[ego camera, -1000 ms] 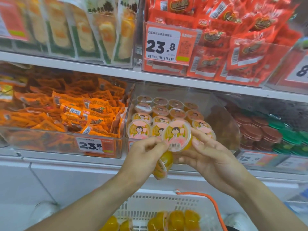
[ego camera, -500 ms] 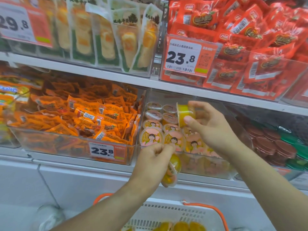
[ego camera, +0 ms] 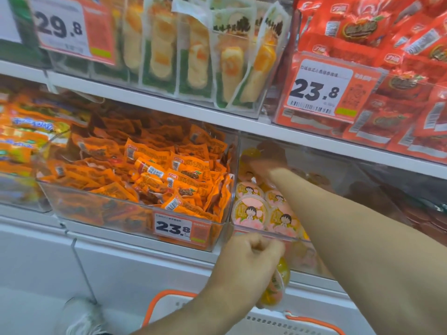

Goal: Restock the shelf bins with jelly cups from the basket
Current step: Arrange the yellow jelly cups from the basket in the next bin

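Note:
A clear shelf bin (ego camera: pixel 303 258) holds several jelly cups (ego camera: pixel 250 212) with pink cartoon lids. My right hand (ego camera: pixel 269 161) reaches deep into the back of this bin, blurred behind its clear wall, and grips a yellow jelly cup (ego camera: pixel 251 152) at its fingertips. Below the bin's front edge, my left hand (ego camera: pixel 251 258) is curled round the top of a hanging pair of yellow jelly cups (ego camera: pixel 275 287). The white basket (ego camera: pixel 266 321) with orange handles sits at the bottom of the view, its contents out of sight.
A bin of orange snack packets (ego camera: pixel 135 180) with a 23.8 price tag (ego camera: pixel 173 227) stands left of the jelly bin. The white shelf board (ego camera: pixel 169 106) runs low over both bins. Red packets (ego camera: pixel 399 81) fill the upper right. A shoe (ego camera: pixel 81 317) shows at bottom left.
My right hand has moved from the bin's front to its back with the yellow cup. My left hand stays below the bin with its cups. The view has tilted up and left.

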`<state>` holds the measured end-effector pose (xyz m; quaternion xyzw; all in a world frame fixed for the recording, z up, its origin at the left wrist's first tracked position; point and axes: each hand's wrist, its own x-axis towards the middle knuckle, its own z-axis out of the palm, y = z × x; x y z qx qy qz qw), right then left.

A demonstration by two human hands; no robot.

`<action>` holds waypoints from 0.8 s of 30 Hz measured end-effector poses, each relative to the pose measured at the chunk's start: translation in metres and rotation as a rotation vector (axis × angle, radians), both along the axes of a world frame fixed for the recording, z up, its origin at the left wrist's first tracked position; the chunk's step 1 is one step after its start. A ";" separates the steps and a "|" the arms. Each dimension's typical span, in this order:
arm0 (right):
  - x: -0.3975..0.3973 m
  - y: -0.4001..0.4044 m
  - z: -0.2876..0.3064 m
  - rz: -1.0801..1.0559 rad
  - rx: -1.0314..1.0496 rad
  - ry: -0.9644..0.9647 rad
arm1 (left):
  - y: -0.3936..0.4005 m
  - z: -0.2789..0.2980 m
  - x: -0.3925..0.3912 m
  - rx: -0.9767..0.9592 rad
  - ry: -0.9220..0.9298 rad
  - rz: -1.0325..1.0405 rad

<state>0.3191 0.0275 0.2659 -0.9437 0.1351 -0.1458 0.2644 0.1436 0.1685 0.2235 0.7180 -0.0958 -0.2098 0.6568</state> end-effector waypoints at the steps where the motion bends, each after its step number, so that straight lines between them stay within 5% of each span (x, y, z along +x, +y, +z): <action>1: 0.002 -0.001 0.000 -0.015 -0.004 0.014 | 0.001 -0.002 0.000 0.002 0.000 -0.013; 12: 0.016 -0.021 -0.004 0.032 0.010 0.047 | 0.004 0.005 -0.004 -0.117 -0.005 0.035; 17: -0.021 -0.034 0.012 0.055 -0.039 -0.031 | 0.001 0.009 -0.001 -0.327 0.276 0.103; 20: -0.082 -0.035 0.021 0.141 0.143 -0.119 | 0.001 0.010 0.001 -0.460 0.335 0.106; 24: -0.162 -0.031 0.024 0.365 0.544 -0.095 | 0.004 0.010 -0.003 -0.142 -0.031 0.028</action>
